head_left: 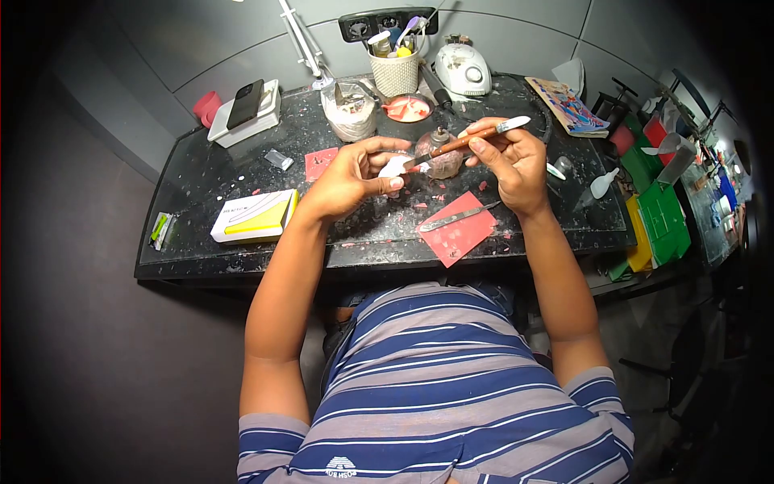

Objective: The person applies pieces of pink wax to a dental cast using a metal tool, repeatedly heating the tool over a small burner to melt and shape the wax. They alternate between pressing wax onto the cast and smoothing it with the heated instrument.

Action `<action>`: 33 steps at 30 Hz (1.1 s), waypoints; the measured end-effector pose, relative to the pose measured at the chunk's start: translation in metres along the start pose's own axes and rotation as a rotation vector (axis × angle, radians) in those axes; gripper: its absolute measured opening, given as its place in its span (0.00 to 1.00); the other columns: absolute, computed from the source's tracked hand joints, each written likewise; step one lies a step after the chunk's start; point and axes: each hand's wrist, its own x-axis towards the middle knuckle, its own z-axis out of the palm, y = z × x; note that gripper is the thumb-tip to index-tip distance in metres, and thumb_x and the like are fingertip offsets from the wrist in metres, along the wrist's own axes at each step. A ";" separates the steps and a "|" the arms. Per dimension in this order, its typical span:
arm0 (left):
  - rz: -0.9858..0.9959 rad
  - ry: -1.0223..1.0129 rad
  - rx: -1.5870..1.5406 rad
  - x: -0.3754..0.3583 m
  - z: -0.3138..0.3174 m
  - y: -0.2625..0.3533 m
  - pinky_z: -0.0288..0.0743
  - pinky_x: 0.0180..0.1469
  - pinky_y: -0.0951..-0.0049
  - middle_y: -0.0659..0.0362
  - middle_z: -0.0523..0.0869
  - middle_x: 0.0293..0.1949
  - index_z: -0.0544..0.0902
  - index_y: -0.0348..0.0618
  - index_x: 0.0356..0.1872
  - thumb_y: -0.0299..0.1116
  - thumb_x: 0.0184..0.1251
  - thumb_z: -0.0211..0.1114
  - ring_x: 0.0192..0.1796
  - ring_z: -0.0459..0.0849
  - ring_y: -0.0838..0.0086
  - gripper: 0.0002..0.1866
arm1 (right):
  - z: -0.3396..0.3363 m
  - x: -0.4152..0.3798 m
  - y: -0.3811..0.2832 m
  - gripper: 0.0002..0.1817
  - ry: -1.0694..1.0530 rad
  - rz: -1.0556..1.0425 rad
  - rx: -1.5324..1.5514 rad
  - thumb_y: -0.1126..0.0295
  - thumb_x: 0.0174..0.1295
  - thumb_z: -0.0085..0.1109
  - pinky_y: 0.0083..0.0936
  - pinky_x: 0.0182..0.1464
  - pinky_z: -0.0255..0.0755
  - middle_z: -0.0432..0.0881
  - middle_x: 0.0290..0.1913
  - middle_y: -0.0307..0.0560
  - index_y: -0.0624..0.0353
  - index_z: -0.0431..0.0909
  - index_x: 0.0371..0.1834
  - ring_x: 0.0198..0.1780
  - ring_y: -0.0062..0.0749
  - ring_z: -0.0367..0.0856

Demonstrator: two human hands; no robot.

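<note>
At frame centre, a small white piece is pinched in the left hand. A wooden-handled carving tool is gripped by the right hand, its tip laid against the piece, above the dark table. A metal blade is seen lying on a red sheet.

Glossy dark speckled worktop, wooden-handled metal knife, woven basket.

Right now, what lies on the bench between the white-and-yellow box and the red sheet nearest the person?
In the head view, only the person's left forearm crosses between the white-and-yellow box and the red sheet.
</note>
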 end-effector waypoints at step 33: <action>0.020 0.019 0.024 0.000 0.004 0.003 0.82 0.55 0.72 0.55 0.87 0.53 0.74 0.37 0.66 0.15 0.61 0.69 0.54 0.86 0.72 0.30 | -0.006 0.002 -0.001 0.11 0.024 0.046 0.013 0.74 0.70 0.64 0.16 0.37 0.78 0.87 0.44 0.47 0.68 0.82 0.51 0.42 0.24 0.86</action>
